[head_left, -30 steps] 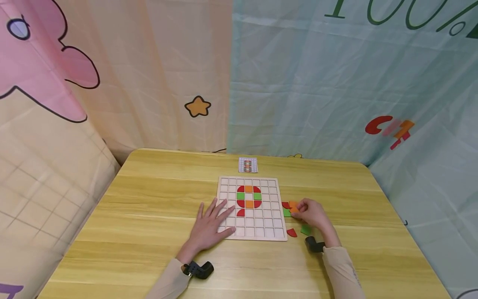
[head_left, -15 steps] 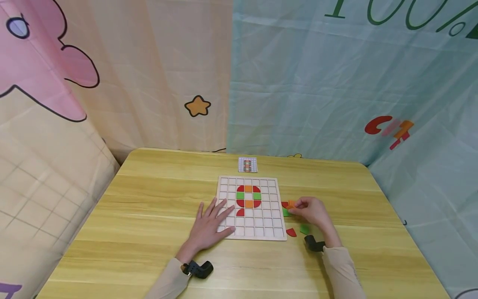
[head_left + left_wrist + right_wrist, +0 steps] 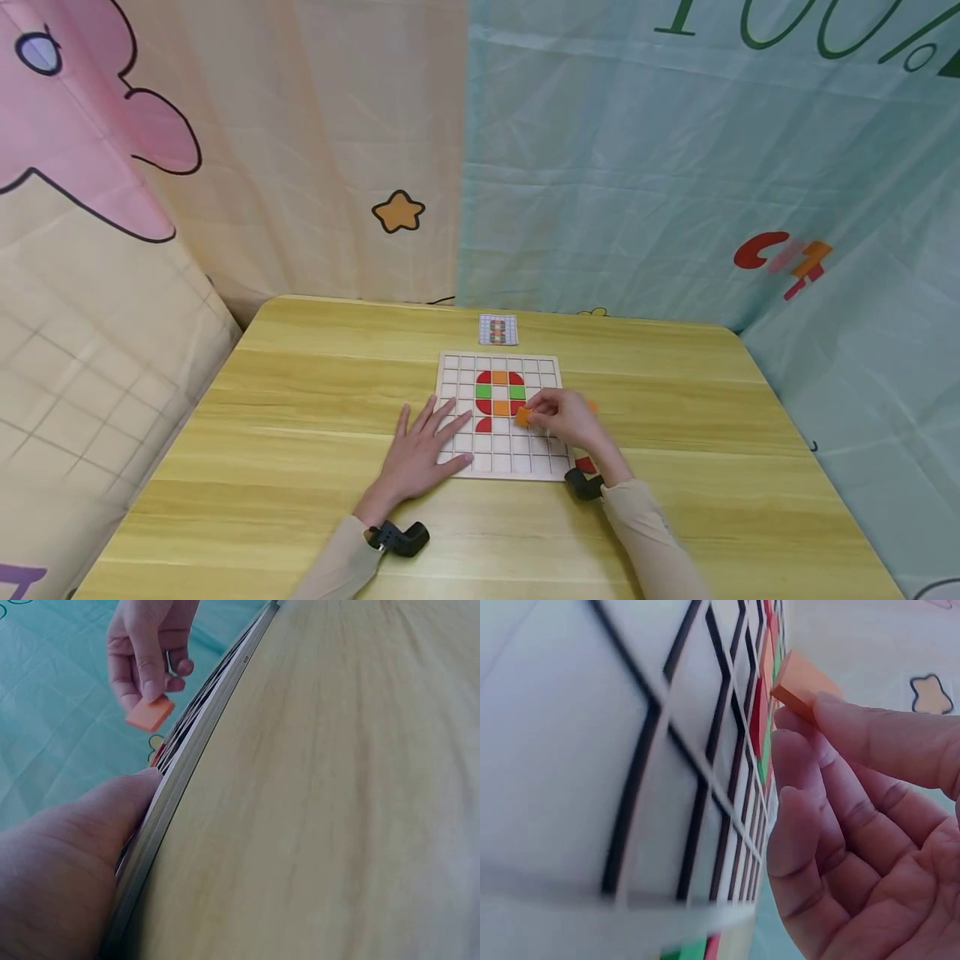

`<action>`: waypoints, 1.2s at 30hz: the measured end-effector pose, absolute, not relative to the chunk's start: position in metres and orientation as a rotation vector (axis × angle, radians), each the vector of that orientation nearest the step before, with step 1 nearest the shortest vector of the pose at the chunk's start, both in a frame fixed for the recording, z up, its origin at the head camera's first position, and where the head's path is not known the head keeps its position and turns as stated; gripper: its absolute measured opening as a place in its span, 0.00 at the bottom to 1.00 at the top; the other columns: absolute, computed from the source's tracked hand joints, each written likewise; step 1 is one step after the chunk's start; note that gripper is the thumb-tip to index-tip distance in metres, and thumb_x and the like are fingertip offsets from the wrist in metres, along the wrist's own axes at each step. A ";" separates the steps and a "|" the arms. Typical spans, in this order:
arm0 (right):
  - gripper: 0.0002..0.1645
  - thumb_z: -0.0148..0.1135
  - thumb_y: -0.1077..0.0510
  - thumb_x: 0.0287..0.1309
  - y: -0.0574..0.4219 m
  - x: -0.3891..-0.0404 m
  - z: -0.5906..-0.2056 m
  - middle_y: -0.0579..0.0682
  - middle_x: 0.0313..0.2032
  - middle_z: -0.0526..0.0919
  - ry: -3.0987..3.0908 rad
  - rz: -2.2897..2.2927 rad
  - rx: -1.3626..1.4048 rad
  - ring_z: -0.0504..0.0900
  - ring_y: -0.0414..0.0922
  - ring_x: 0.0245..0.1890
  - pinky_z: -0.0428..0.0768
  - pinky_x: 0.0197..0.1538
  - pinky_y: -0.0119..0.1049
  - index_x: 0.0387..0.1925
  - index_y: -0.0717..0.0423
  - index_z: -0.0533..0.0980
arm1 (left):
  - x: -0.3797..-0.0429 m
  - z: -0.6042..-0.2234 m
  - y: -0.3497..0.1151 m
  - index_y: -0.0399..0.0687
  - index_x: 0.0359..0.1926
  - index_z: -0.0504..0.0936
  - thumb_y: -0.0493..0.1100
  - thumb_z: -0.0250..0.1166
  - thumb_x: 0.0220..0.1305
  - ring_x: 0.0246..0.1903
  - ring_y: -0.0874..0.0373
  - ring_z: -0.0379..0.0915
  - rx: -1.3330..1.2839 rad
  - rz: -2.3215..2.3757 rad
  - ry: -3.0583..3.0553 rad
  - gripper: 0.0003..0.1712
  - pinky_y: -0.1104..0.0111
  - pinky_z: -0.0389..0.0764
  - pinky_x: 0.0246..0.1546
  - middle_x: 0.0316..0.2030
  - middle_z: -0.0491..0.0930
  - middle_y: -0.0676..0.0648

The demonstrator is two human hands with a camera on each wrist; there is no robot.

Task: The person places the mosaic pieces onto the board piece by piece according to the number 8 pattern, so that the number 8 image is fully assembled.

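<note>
Orange tile (image 3: 522, 416), head view: the right hand (image 3: 566, 418) pinches it above the gridded board (image 3: 458, 364), on which the left hand (image 3: 422, 460) lies spread. Left wrist: the tile is clear of the board. Right wrist: the hand grips its edge.

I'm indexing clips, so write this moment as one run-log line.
right hand: pinches orange tile over grid board | left hand: rests on board's left edge, fingers spread | pattern card: beyond board's far edge

Left grip (image 3: 418, 457) palm-down (fingers (image 3: 453, 430) spread), right grip (image 3: 567, 417) pinching, both forearms (image 3: 651, 533) angled inward
</note>
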State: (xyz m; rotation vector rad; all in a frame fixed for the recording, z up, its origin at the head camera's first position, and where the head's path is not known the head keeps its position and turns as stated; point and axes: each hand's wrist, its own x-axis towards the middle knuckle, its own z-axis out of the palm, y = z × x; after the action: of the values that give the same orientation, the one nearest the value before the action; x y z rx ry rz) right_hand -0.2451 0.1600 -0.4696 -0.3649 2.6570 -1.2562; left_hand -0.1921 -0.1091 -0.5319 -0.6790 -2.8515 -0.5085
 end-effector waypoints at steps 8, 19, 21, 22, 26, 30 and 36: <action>0.03 0.69 0.64 0.53 0.140 -0.251 -0.473 0.44 0.26 0.79 2.644 -1.209 -0.483 0.75 0.42 0.27 0.77 0.34 0.33 0.30 0.57 0.80 | -0.192 -0.530 -0.109 0.64 0.71 0.61 0.70 0.49 0.64 0.71 0.46 0.36 -0.674 -0.538 -2.857 0.38 0.43 0.31 0.65 0.72 0.51 0.49; 0.04 0.71 0.62 0.51 0.129 -0.252 -0.475 0.43 0.23 0.79 2.658 -1.167 -0.493 0.74 0.41 0.24 0.75 0.29 0.32 0.27 0.56 0.82 | -0.193 -0.531 -0.109 0.65 0.71 0.60 0.70 0.49 0.64 0.71 0.48 0.35 -0.672 -0.541 -2.868 0.38 0.44 0.30 0.65 0.72 0.51 0.50; 0.04 0.71 0.62 0.50 0.127 -0.251 -0.475 0.43 0.23 0.79 2.661 -1.170 -0.472 0.73 0.41 0.23 0.74 0.29 0.32 0.26 0.56 0.82 | -0.193 -0.531 -0.109 0.65 0.71 0.60 0.70 0.49 0.64 0.71 0.48 0.35 -0.672 -0.541 -2.867 0.38 0.44 0.30 0.65 0.72 0.51 0.50; 0.04 0.71 0.62 0.50 0.127 -0.251 -0.475 0.43 0.23 0.79 2.661 -1.174 -0.453 0.73 0.42 0.24 0.75 0.30 0.32 0.26 0.56 0.82 | -0.193 -0.531 -0.109 0.65 0.71 0.60 0.70 0.49 0.64 0.71 0.47 0.35 -0.672 -0.539 -2.866 0.38 0.43 0.30 0.65 0.72 0.51 0.50; 0.03 0.72 0.61 0.50 0.125 -0.251 -0.474 0.43 0.24 0.80 2.676 -1.170 -0.387 0.74 0.42 0.25 0.75 0.32 0.34 0.25 0.55 0.83 | -0.193 -0.531 -0.109 0.64 0.71 0.61 0.70 0.49 0.64 0.71 0.46 0.37 -0.675 -0.533 -2.855 0.38 0.43 0.31 0.65 0.72 0.52 0.49; 0.03 0.73 0.60 0.49 0.124 -0.250 -0.475 0.43 0.24 0.80 2.701 -1.143 -0.344 0.74 0.42 0.26 0.75 0.32 0.34 0.25 0.53 0.83 | -0.192 -0.531 -0.109 0.64 0.71 0.61 0.70 0.49 0.64 0.71 0.46 0.37 -0.674 -0.525 -2.855 0.38 0.43 0.31 0.65 0.72 0.52 0.49; 0.04 0.73 0.60 0.48 0.123 -0.250 -0.476 0.43 0.24 0.80 2.734 -1.112 -0.335 0.74 0.42 0.25 0.75 0.32 0.34 0.24 0.53 0.83 | -0.192 -0.530 -0.108 0.62 0.70 0.63 0.69 0.50 0.64 0.71 0.45 0.38 -0.675 -0.514 -2.848 0.38 0.42 0.33 0.65 0.71 0.53 0.48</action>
State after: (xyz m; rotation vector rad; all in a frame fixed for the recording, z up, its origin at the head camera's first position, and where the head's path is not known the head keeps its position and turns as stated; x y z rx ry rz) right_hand -0.2502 0.1234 -0.4761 -0.3350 2.7336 -1.1119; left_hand -0.1918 -0.1081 -0.5296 -0.6754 -2.8479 -0.5138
